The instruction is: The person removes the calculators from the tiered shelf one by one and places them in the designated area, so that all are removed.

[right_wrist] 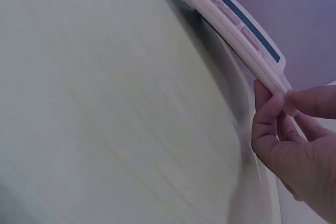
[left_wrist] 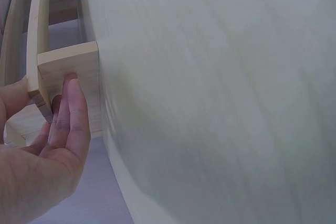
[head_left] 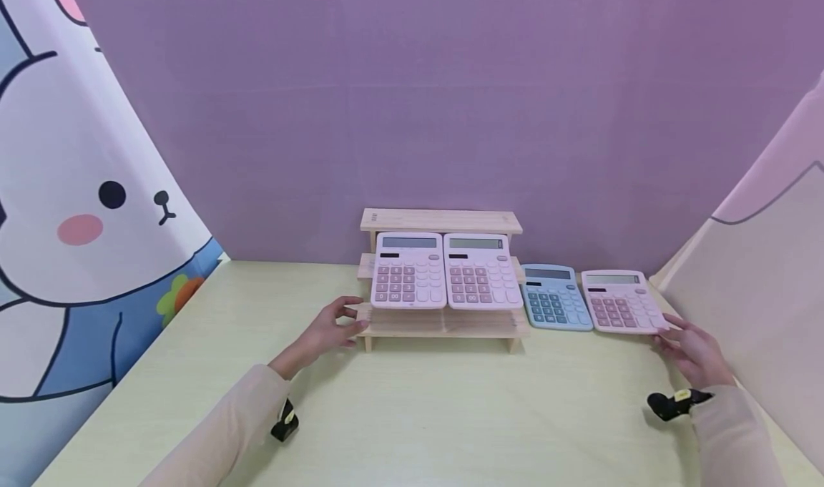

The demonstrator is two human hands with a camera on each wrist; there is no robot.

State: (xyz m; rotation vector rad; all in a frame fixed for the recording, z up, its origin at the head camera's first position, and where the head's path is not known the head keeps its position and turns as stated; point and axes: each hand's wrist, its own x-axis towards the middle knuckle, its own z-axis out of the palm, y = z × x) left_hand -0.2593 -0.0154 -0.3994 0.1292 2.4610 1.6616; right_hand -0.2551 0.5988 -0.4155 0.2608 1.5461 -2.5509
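At the right, my right hand (head_left: 697, 355) pinches the lower right corner of a pink calculator (head_left: 622, 302), thumb above and fingers beneath. In the right wrist view this pink calculator (right_wrist: 239, 35) is tilted, with a shadow on the table under it. My left hand (head_left: 327, 331) holds the left end of the lowest step of a tiered wooden stand (head_left: 444, 322). The left wrist view shows the thumb on the board's (left_wrist: 38, 72) outer face and the fingers against its end support. Two more pink calculators, a left one (head_left: 409, 271) and a right one (head_left: 483, 271), lean side by side on the stand.
A blue calculator (head_left: 556, 297) lies between the stand and the held pink one. Behind stands a purple backdrop (head_left: 438, 101). A cartoon-printed cloth (head_left: 84, 151) hangs at the left, a pale panel (head_left: 759, 294) at the right. The pale table (head_left: 450, 408) extends in front.
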